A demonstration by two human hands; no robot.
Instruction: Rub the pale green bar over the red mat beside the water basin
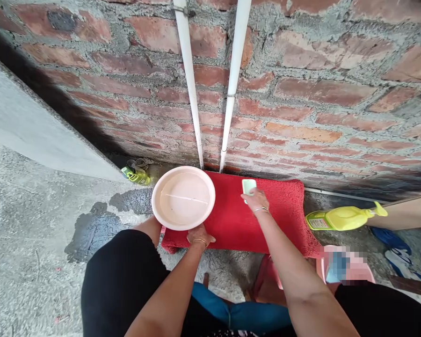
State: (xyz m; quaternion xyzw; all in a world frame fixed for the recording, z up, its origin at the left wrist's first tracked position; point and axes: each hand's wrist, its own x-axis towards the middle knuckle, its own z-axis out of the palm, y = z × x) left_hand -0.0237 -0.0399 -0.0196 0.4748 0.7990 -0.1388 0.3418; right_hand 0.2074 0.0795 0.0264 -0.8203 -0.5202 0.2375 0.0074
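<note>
A red cloth [231, 227] covers the low surface. On its left side stands the pale basin [156, 199], seemingly with water, so probably heavy, best held by opposite rims. The left hand [198, 234] is at its near edge; its grip cannot be told. The right hand [257, 200] pinches a pale green piece [248, 186] on the cloth, likely light, stiff, slippery when wet, best held by its long sides.

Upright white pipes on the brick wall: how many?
2. The left pipe comes down behind the right side of the pink basin; the right pipe, beside it, behind the red cloth. Any beyond the frame can't be counted.
</note>
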